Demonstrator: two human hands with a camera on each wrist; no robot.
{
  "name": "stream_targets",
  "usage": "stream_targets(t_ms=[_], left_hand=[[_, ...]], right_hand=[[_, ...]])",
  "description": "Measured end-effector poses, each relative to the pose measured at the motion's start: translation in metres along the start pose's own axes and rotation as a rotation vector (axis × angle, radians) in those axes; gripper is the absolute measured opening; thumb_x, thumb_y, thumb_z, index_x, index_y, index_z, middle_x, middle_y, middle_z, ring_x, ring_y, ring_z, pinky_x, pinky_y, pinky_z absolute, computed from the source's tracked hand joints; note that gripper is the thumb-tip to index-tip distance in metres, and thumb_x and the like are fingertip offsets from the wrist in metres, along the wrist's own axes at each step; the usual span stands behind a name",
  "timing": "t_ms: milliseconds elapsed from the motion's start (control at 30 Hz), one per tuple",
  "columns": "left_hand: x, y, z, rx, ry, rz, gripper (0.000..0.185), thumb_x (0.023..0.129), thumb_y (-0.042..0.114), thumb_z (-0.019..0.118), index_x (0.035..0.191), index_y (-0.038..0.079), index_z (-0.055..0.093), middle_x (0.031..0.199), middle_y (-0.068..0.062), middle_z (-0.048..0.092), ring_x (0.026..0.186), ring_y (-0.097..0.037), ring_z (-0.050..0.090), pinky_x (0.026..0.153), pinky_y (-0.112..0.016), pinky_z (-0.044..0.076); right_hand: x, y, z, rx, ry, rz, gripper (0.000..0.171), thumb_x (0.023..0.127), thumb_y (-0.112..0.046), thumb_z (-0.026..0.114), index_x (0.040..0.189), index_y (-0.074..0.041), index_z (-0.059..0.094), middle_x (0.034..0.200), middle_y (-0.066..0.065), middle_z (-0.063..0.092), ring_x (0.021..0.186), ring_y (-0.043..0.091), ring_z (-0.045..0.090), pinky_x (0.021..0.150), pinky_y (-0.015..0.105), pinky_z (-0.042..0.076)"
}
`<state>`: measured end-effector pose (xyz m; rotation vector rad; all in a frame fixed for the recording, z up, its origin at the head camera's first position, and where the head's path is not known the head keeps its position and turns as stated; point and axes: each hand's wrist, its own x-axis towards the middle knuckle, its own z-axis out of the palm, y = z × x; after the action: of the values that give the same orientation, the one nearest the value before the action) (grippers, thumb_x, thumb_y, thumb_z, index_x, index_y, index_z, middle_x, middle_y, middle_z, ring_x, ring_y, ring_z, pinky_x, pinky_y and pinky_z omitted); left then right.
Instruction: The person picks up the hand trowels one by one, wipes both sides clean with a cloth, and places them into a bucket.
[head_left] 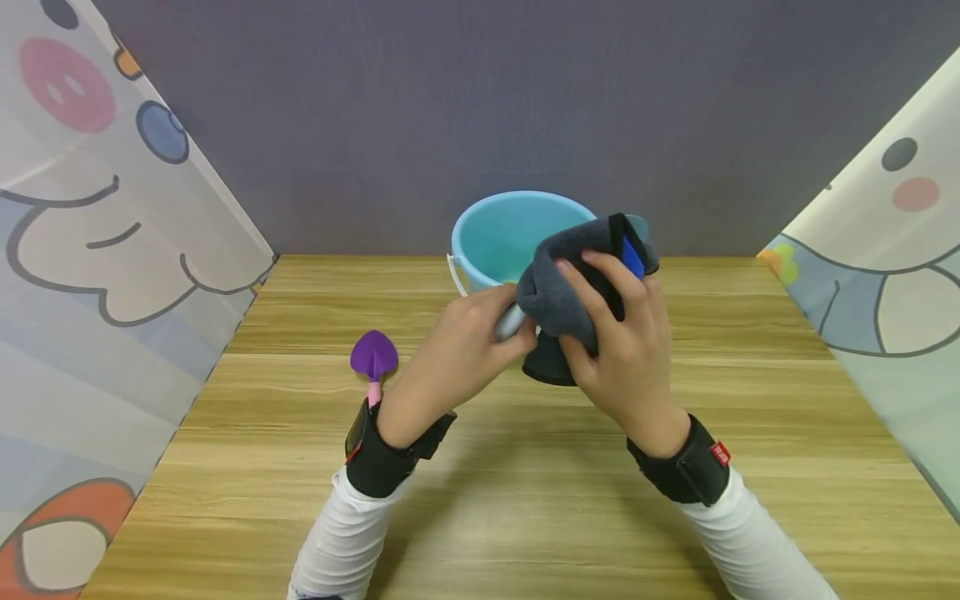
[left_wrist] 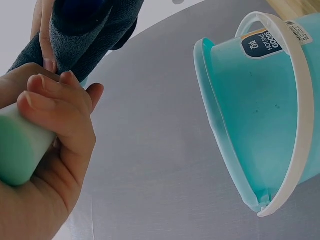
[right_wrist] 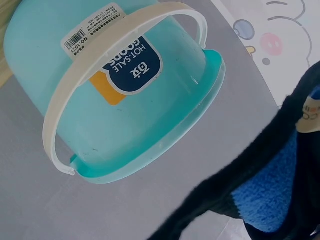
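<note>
My left hand [head_left: 468, 333] grips a pale rounded handle [head_left: 510, 322]. In the left wrist view the end of this handle is light green, with fingers curled round it. A dark grey cloth [head_left: 558, 279] with black edging and a blue side covers the far part of the handled tool. My right hand [head_left: 628, 346] holds the cloth bunched around it, fingers bent over the top. A light blue edge [head_left: 638, 225] shows past the cloth; what kind of tool it belongs to is hidden. Both hands are raised in front of a light blue bucket [head_left: 480, 218].
A toy shovel with a purple blade [head_left: 373, 354] and pink handle lies on the wooden table [head_left: 247, 467] beside the left forearm. The bucket has a white handle [right_wrist: 62, 100]. Behind stands a grey wall [head_left: 375, 125], with cartoon-printed panels [head_left: 60, 233] on both sides.
</note>
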<state>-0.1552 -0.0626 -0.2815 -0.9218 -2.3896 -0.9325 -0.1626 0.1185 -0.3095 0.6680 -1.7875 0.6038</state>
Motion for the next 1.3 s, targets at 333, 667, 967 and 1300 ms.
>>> stream_targets(t_ms=[333, 667, 967, 1300], left_hand=[[0.0014, 0.0001, 0.0006, 0.009, 0.005, 0.011, 0.006, 0.086, 0.015, 0.058, 0.088, 0.01, 0.058, 0.073, 0.001, 0.051, 0.064, -0.01, 0.046, 0.057, -0.024, 0.039], [0.001, 0.0012, 0.0016, 0.013, -0.009, -0.005, 0.008, 0.087, 0.016, 0.058, 0.092, 0.01, 0.059, 0.075, 0.001, 0.053, 0.065, -0.01, 0.048, 0.058, -0.024, 0.041], [0.0006, 0.0028, 0.0031, 0.03, -0.005, -0.015, 0.011, 0.087, 0.018, 0.058, 0.094, 0.01, 0.06, 0.075, 0.002, 0.054, 0.065, -0.01, 0.049, 0.058, -0.024, 0.04], [-0.0004, 0.0024, 0.0007, -0.008, 0.011, -0.019, 0.018, 0.087, 0.016, 0.059, 0.102, 0.009, 0.063, 0.078, 0.002, 0.056, 0.066, -0.009, 0.05, 0.06, -0.023, 0.043]], right_hand=[[-0.0006, 0.0004, 0.0001, -0.019, 0.014, 0.012, 0.038, 0.09, -0.031, 0.056, 0.124, -0.016, 0.061, 0.129, 0.013, 0.051, 0.083, 0.041, 0.044, 0.072, 0.05, 0.035], [-0.0023, 0.0019, -0.0002, -0.041, 0.008, 0.023, 0.038, 0.092, -0.032, 0.057, 0.126, -0.017, 0.06, 0.131, 0.013, 0.05, 0.089, 0.042, 0.045, 0.075, 0.051, 0.036], [-0.002, 0.0022, -0.0015, -0.052, 0.018, 0.032, 0.037, 0.092, -0.032, 0.057, 0.126, -0.018, 0.06, 0.131, 0.012, 0.049, 0.089, 0.042, 0.044, 0.075, 0.051, 0.035], [0.0007, 0.002, -0.0023, -0.07, 0.057, 0.027, 0.036, 0.092, -0.032, 0.057, 0.124, -0.016, 0.061, 0.13, 0.012, 0.05, 0.086, 0.042, 0.043, 0.072, 0.05, 0.032]])
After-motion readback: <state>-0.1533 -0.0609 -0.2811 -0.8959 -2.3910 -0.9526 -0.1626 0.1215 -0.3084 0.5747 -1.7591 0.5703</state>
